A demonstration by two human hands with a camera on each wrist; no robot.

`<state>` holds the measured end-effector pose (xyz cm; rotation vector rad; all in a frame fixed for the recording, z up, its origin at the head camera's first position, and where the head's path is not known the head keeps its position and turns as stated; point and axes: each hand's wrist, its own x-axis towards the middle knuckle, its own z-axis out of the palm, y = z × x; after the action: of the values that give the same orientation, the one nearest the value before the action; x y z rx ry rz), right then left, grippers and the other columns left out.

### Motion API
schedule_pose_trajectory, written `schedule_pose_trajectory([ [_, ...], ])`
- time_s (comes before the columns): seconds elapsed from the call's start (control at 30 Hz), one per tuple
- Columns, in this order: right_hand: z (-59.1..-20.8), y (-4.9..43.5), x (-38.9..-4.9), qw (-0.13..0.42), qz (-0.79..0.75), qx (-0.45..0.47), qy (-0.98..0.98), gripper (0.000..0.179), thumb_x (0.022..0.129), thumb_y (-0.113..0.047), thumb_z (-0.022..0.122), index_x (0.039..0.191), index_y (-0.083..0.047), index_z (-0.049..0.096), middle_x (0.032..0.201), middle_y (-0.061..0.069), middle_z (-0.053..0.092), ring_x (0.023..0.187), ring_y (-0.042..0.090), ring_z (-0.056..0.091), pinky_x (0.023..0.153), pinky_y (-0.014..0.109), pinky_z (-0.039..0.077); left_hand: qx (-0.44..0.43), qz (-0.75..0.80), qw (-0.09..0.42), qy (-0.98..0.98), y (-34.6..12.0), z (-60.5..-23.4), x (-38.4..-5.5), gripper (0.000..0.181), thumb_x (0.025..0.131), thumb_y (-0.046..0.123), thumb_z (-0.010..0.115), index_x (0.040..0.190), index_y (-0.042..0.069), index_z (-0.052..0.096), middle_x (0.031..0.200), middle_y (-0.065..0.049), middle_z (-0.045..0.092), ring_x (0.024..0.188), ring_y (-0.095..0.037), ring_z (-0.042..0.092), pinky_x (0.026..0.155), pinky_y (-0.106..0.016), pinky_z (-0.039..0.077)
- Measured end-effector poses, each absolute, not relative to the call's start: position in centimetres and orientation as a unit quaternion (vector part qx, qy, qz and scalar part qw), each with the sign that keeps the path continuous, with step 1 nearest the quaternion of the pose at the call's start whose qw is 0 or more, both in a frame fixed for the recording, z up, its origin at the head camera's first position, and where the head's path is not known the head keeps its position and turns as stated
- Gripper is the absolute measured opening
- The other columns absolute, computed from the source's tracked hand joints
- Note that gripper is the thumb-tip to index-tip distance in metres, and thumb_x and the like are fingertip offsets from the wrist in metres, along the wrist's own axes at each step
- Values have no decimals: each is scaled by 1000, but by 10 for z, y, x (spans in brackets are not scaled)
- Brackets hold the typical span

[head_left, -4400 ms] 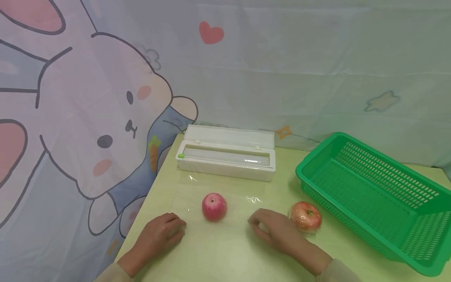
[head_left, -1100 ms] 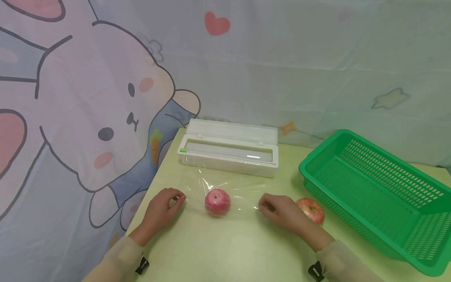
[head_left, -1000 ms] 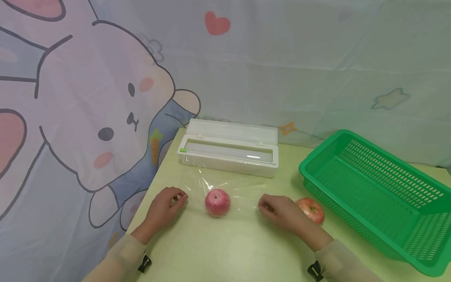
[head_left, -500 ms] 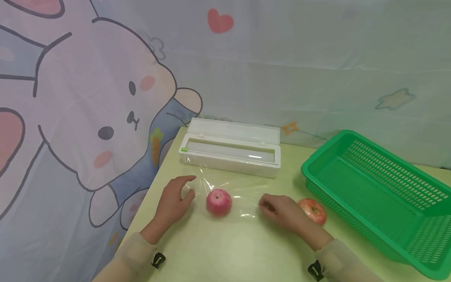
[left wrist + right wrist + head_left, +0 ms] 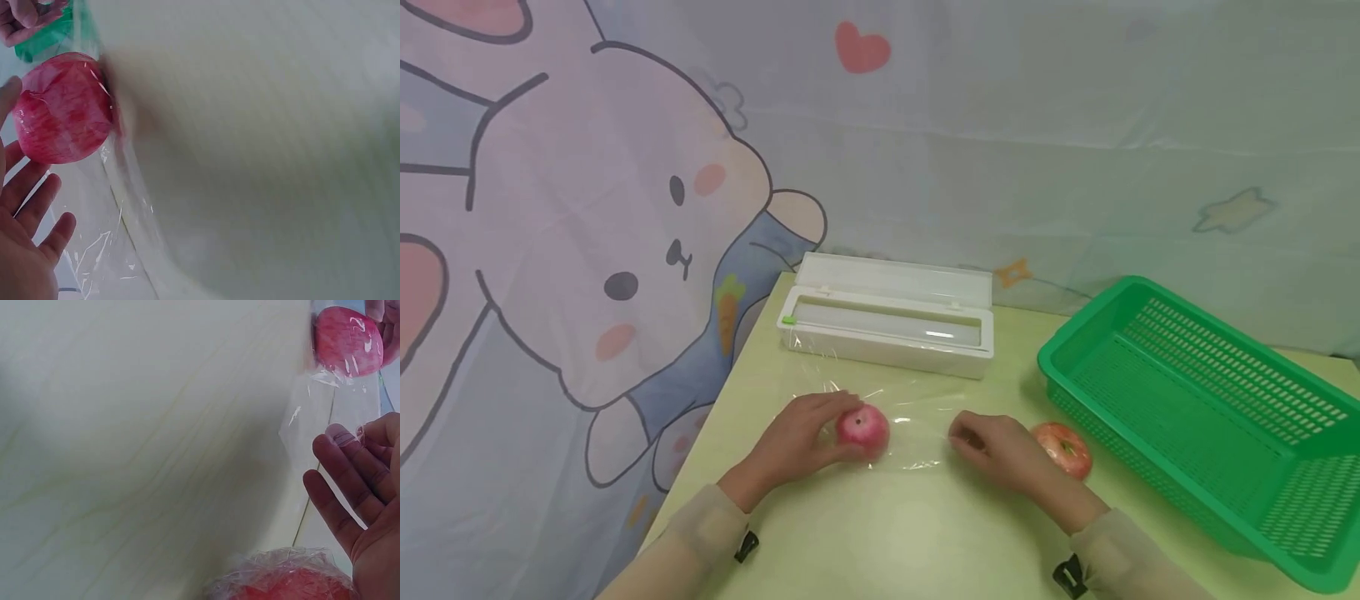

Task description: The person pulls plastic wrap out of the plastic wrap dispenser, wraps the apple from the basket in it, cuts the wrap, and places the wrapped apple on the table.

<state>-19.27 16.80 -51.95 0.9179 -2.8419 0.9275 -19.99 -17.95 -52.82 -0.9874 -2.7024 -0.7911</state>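
A pink-red apple (image 5: 871,433) rests on a sheet of clear cling film (image 5: 919,427) on the table. My left hand (image 5: 796,440) holds the apple from the left, fingers behind it and thumb in front. The left wrist view shows film over the side of the apple (image 5: 65,115), with the other fingers of the left hand (image 5: 28,240) spread. My right hand (image 5: 1000,446) pinches the film's right edge between thumb and fingertips, as the right wrist view shows with the film (image 5: 299,422). A second, film-wrapped apple (image 5: 1066,450) sits just beyond the right wrist.
Behind the apple lies a white cling film dispenser (image 5: 887,350) with its lid raised and a green slider (image 5: 788,320) at the left end. A green plastic basket (image 5: 1157,467) occupies the right side of the pale yellow table (image 5: 880,542). A printed cloth (image 5: 1000,133) hangs behind.
My left hand has left the film's left edge, opened, and moved right onto the apple. Earlier the film lay flatter; its edges were then lifted. The right hand stays at its edge.
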Motion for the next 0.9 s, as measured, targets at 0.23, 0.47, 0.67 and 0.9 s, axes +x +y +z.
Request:
schedule_pose_trajectory([
  [0.23,-513,170,-186,10,318,291,-902,12,99,-7,72,95,-19,70,83,-16,64,78,0,59,72,28,57,-321,-270,97,-903,-176,-530,-201,62,78,36,97,132,18,72,134,-2,74,127,-27,67,107,-51,54],
  [0.47,-506,173,-181,6,339,294,-894,12,100,-8,71,95,-19,71,86,-15,69,81,1,64,75,32,61,-301,-308,76,-899,-174,-527,-203,54,80,31,96,128,19,75,128,0,75,123,-24,69,104,-50,55],
  [0.67,-505,173,-180,16,325,293,-899,14,98,-5,71,94,-19,70,85,-15,68,81,0,63,75,29,60,-283,-349,40,-893,-172,-527,-205,46,86,29,92,127,20,73,126,3,73,122,-21,67,104,-48,56],
  [0.9,-500,175,-183,34,221,296,-929,17,101,-15,70,116,-11,76,102,-1,77,96,20,73,85,43,62,-269,-374,17,-888,-171,-529,-208,45,86,30,92,125,19,73,126,4,72,123,-20,66,106,-47,55],
])
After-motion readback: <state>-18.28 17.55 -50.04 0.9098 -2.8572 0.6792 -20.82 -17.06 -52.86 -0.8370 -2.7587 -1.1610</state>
